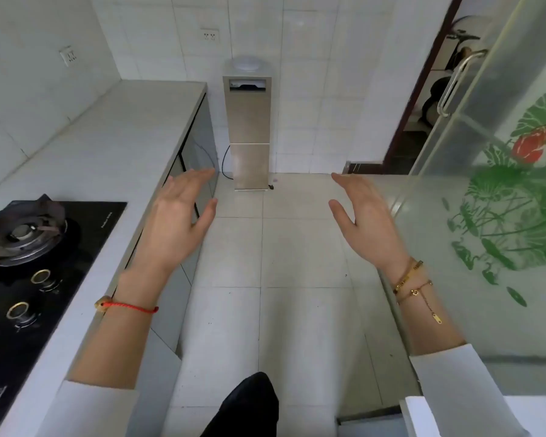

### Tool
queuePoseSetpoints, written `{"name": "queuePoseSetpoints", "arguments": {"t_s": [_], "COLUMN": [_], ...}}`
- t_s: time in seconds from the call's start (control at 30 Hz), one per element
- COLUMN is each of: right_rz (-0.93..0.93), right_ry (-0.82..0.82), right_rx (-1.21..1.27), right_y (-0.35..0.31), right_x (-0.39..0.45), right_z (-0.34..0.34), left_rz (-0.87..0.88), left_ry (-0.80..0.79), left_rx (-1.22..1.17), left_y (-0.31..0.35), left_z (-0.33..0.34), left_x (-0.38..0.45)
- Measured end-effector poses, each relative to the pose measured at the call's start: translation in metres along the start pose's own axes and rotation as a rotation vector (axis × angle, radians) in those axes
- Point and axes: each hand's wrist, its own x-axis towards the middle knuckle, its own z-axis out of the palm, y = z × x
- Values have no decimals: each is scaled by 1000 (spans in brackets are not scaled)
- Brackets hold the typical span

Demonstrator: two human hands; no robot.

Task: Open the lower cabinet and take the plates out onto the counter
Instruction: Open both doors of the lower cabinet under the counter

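A pale grey counter runs along the left wall. Under its front edge are the lower cabinet doors, grey and glossy, all shut as far as I can see. No plates are visible. My left hand is held out in front of the counter's edge, fingers spread, holding nothing. My right hand is raised over the floor to the right, also open and empty. Neither hand touches the cabinet.
A black gas hob with a burner sits in the counter at the near left. A tall water dispenser stands against the far wall. A frosted glass door with a flower pattern is at the right. A tiled floor lies between.
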Motion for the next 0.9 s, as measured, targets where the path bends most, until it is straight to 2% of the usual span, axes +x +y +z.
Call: {"name": "queuePoseSetpoints", "arguments": {"t_s": [0.3, 0.67, 0.9], "right_rz": [26, -2, 21], "right_ry": [-40, -87, -94], "right_rx": [-9, 17, 48], "right_y": [60, 132, 183], "right_x": [67, 250, 330], "right_z": [38, 80, 115], "left_rz": [-67, -58, -111], "left_ry": [-17, 42, -8], "left_rx": [-22, -30, -71], "left_y": [-30, -79, -108], "left_z": [69, 156, 203], "left_x": [64, 248, 324]}}
